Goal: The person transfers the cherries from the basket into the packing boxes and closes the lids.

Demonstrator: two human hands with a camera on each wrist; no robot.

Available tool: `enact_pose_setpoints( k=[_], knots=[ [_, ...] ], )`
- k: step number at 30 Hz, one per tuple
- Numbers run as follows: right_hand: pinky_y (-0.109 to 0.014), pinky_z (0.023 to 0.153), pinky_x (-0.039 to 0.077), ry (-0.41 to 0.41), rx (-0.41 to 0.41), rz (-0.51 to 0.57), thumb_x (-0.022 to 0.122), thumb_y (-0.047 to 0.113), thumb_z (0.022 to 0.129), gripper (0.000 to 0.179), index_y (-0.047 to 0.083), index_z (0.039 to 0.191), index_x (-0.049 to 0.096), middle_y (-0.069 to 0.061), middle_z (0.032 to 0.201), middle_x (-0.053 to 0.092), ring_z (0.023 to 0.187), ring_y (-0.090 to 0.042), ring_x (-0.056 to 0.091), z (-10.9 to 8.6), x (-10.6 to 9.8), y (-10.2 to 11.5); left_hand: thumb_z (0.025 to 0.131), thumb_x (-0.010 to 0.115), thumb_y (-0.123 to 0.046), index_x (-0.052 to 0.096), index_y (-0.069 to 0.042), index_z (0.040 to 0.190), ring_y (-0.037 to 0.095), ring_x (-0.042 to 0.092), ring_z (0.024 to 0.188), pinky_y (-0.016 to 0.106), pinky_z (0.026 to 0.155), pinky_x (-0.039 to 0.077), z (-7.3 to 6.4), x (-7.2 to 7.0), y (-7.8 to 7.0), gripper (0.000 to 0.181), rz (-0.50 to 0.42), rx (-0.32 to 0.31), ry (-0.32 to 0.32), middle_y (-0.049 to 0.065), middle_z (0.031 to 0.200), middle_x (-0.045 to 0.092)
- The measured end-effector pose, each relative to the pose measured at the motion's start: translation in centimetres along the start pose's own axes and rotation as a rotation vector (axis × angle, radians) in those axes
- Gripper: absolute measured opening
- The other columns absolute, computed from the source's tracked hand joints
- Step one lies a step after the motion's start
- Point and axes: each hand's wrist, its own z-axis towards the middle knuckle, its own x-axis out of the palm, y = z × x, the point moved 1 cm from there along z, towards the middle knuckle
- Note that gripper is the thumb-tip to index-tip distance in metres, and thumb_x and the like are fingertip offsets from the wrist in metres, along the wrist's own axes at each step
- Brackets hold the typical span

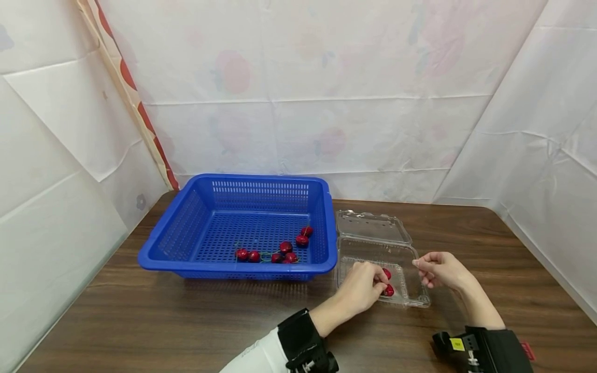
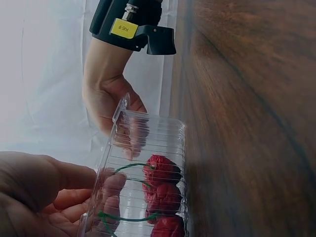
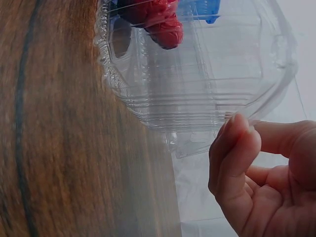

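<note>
A clear plastic clamshell box (image 1: 398, 269) stands on the table with its lid (image 1: 370, 227) folded open toward the back. Red cherries (image 1: 388, 290) with green stems sit on its floor. My left hand (image 1: 361, 287) reaches over the box's left side, thumb and fingers bent together at the green stems (image 2: 131, 165), just above the cherries (image 2: 165, 197). My right hand (image 1: 440, 269) pinches the box's right rim between thumb and fingertips; in the right wrist view these fingertips (image 3: 240, 123) meet the plastic edge.
A blue plastic basket (image 1: 160, 259) stands left of the box, close beside it. Several cherries (image 1: 286, 247) lie in its front right part. White sheets (image 1: 298, 134) hang behind and at both sides of the brown wooden table (image 1: 210, 326).
</note>
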Motion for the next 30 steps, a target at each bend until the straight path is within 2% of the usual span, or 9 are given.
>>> enact_pose_setpoints(
  k=[7, 13, 18, 23, 30],
  knots=[
    [-0.026, 0.05, 0.047, 0.003, -0.002, 0.0, 0.051, 0.016, 0.09, 0.029, -0.012, 0.093, 0.047, -0.003, 0.066, 0.052, 0.053, -0.01, 0.053, -0.1, 0.0, 0.0, 0.077, 0.066, -0.006, 0.067, -0.008, 0.073, -0.002, 0.042, 0.052, 0.01, 0.049, 0.033, 0.0, 0.1, 0.2, 0.005, 0.06, 0.019, 0.03, -0.007, 0.064, 0.058],
    [-0.027, 0.051, 0.047, 0.008, -0.004, 0.004, 0.051, 0.016, 0.09, 0.029, -0.013, 0.094, 0.047, -0.004, 0.066, 0.052, 0.053, -0.01, 0.053, 0.0, 0.0, 0.0, 0.08, 0.065, -0.011, 0.07, -0.008, 0.079, -0.001, 0.05, 0.059, 0.01, 0.053, 0.037, -0.1, 0.2, 0.3, 0.006, 0.105, 0.032, 0.058, -0.004, 0.073, 0.064],
    [-0.027, 0.051, 0.048, 0.012, -0.006, 0.005, 0.051, 0.016, 0.09, 0.029, -0.012, 0.094, 0.047, -0.004, 0.066, 0.053, 0.053, -0.01, 0.053, 0.0, -0.1, 0.1, 0.081, 0.065, -0.014, 0.07, -0.009, 0.078, 0.0, 0.053, 0.063, 0.011, 0.055, 0.039, -0.2, 0.1, 0.2, 0.008, 0.147, 0.068, 0.052, -0.005, 0.072, 0.063],
    [-0.026, 0.051, 0.047, 0.012, -0.007, 0.008, 0.051, 0.015, 0.09, 0.028, -0.012, 0.093, 0.047, -0.003, 0.066, 0.053, 0.053, -0.009, 0.053, 0.0, -0.1, 0.0, 0.081, 0.065, -0.017, 0.069, -0.009, 0.081, 0.005, 0.055, 0.073, 0.013, 0.061, 0.041, -0.4, -0.2, 0.1, 0.009, 0.188, 0.083, 0.049, -0.003, 0.079, 0.062],
    [-0.025, 0.051, 0.048, 0.01, -0.015, 0.006, 0.051, 0.015, 0.089, 0.027, -0.012, 0.091, 0.047, -0.003, 0.065, 0.052, 0.053, -0.009, 0.053, 0.0, -0.2, 0.0, 0.082, 0.064, -0.019, 0.067, -0.008, 0.09, 0.005, 0.054, 0.074, 0.015, 0.061, 0.041, -0.7, -0.9, -0.7, 0.014, 0.212, 0.109, 0.023, -0.001, 0.084, 0.059]
  ],
)
